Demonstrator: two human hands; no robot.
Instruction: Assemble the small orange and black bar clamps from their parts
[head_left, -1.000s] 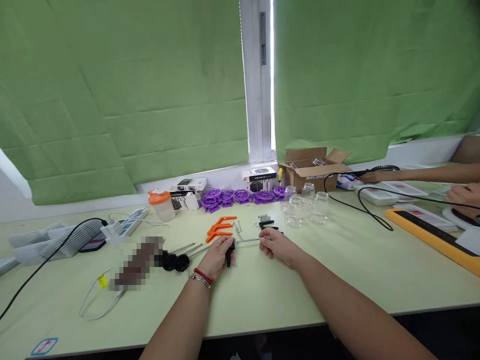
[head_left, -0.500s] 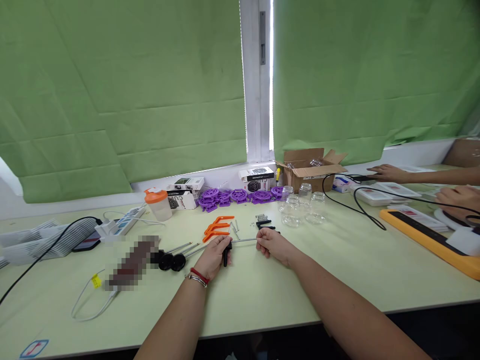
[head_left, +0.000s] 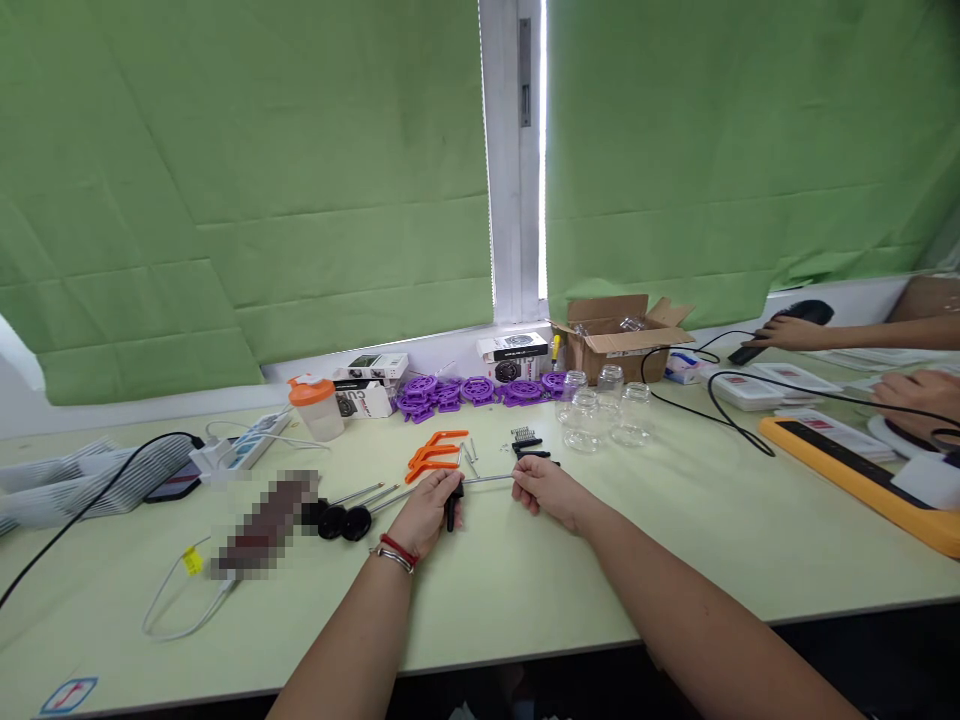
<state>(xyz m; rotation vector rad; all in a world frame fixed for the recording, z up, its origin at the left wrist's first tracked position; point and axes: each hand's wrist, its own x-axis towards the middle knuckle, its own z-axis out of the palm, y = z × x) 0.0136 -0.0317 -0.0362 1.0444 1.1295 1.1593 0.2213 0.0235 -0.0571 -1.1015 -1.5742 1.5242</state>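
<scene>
Almost nothing's changed at your end over the last half second: same grip, same rod angle. Fingers of your left hand (head_left: 422,512) are clamped on the black part (head_left: 450,513); fingers of your right hand (head_left: 550,488) are pinched on the far end of the metal rod (head_left: 486,479), which spans the gap between them. Can't tell how deep the rod sits in the black part; your left fingers cover the joint. I'd read it as a fitting step mid-way, no visible gain since.

Loose pins (head_left: 470,460) and orange frames (head_left: 433,463) lie just beyond your left fingers, springs (head_left: 523,436) just past your right.

The real change: a co-worker's hand (head_left: 791,333), well right of your fingers, has lifted a black handheld device (head_left: 814,313). Looks no bother to you.
</scene>
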